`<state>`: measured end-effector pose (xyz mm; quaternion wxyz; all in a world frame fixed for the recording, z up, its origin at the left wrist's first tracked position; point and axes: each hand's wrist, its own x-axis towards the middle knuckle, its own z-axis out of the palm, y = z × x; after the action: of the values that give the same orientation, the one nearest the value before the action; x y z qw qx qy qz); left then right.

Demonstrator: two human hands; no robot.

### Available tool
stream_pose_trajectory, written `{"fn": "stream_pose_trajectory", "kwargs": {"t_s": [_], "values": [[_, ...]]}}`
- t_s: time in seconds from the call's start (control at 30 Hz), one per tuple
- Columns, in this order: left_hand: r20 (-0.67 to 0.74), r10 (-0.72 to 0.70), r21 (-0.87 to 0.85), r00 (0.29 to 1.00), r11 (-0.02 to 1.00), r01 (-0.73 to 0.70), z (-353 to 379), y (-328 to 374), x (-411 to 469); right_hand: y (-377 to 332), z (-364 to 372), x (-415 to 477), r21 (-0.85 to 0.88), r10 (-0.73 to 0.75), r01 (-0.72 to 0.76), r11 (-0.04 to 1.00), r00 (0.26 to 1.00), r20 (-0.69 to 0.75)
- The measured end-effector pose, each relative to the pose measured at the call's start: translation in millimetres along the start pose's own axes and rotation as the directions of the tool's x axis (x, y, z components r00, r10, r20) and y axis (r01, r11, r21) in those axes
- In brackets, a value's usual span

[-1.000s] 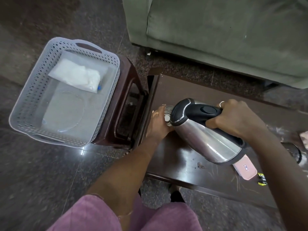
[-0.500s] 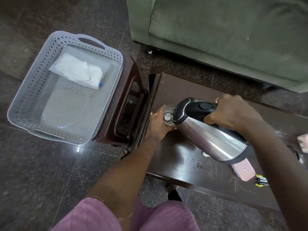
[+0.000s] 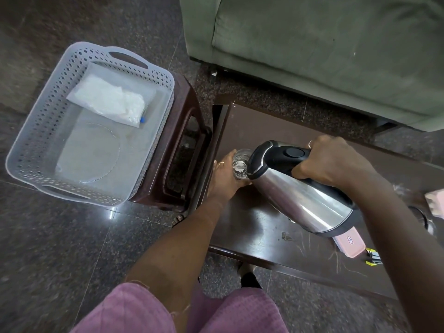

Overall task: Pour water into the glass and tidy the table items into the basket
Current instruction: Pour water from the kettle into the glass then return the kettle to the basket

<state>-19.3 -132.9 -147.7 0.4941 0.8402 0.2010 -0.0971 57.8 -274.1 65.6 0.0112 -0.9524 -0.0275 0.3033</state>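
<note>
- The pink case [image 3: 349, 243], at 4 o'clock of the kettle on the table [image 3: 252, 224], bears a small dark mark, too small to read.
- The kettle [image 3: 300, 195] is steel with a black lid and handle. It is tilted, and its spout end points to 9 o'clock over the mouth of the glass.
- The glass [image 3: 240, 164] is clear and stands upright near the table's 9 o'clock edge. Its inside glitters, but how full it is cannot be told.
- The left grip [image 3: 225, 179] is wrapped around the glass from the 8 o'clock side, with a ring on one finger.
- The right grip [image 3: 329, 162] is clenched around the kettle's black handle and also wears a ring.
- The grey perforated basket [image 3: 36, 131] sits on a brown stool [image 3: 182, 131], at 9 o'clock of the glass and just beside the table.
- In the basket, a white packet [image 3: 108, 102] with a small blue bit at one corner lies toward 12 o'clock. A clear round plate [image 3: 96, 155] lies flat on the bottom toward 6 o'clock.
- A small yellow-and-black thing [image 3: 373, 257] lies just at 4 o'clock of the pink case.
- A dark round thing [image 3: 418, 216] shows at 3 o'clock of the kettle, partly hidden by the right arm. Something pale pink [image 3: 434, 200] is cut off at the frame's edge beside it.
- A green sofa [image 3: 312, 44] fills the 12 to 2 o'clock part of the view, on a dark speckled floor [image 3: 60, 248].
</note>
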Motion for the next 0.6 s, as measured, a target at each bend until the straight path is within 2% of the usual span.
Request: {"fn": "stream_pose_trajectory", "kwargs": {"t_s": [0.6], "values": [[-0.005, 0.004, -0.041, 1.0, 0.999, -0.005, -3.1, 3.9, -4.0, 5.7, 1.8, -0.9, 0.015, 0.045, -0.045, 0.999, 0.999, 0.01]]}}
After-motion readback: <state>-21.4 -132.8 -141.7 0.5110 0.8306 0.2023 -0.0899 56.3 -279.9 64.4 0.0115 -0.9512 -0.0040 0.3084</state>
